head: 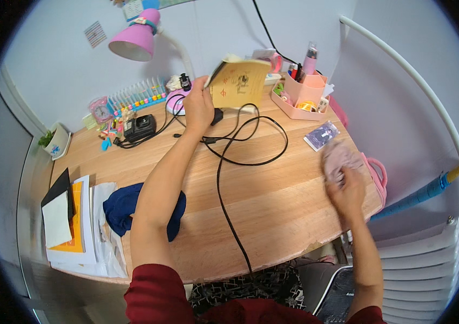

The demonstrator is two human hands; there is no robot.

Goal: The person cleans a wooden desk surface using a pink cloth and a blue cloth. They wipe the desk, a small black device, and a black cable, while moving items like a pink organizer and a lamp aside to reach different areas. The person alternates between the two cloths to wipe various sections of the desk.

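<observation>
My left hand (199, 103) grips a yellow-covered paperback book (239, 83) by its left edge, raised above the back of the wooden desk (262, 194). At the desk's right side my right hand (347, 190) holds a crumpled pinkish-grey cloth (339, 160), somewhat blurred, against the desktop. A small purple picture card (322, 135) lies just behind the cloth. Between my arms a black cable (223, 182) loops over the desk and runs off its front edge. Under my left forearm lies a dark blue cloth (122, 206).
Papers and folders (77, 227) are stacked at the left. Along the back stand a potted plant (56, 141), a pink clock (100, 111), a black charger (139, 127), a pink lamp (136, 40) and a pink organizer (300, 101). A radiator (416, 259) is at the right.
</observation>
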